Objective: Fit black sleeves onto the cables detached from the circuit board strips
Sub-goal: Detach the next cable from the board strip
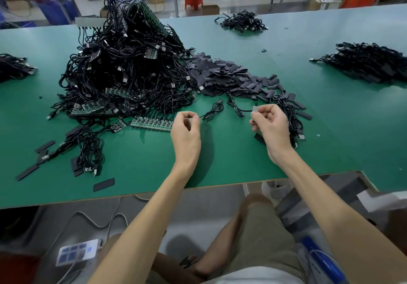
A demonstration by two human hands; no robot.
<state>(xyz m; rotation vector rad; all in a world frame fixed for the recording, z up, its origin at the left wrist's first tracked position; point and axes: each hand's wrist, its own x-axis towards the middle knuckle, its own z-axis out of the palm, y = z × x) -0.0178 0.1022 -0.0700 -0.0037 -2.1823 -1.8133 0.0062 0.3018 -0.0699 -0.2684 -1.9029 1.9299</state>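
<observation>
The left hand (186, 129) pinches a looped cable (213, 109); the right hand (269, 125) pinches a pale cable end (255, 109), held up clear of the desk (231, 158), probably for sleeving. Black sleeves (222, 74) lie heaped at 12 o'clock, within reach.

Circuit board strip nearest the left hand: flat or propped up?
Flat: the circuit board strip lies face up on the green table, beside the left hand.

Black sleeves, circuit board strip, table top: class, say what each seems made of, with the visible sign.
Black sleeves: likely matte plastic or rubber; flat, dull. Circuit board strip: rigid green laminate, probably fibreglass; studded with small parts. Table top: smooth green mat, perhaps rubber or vinyl; soft sheen, pale edge.
</observation>
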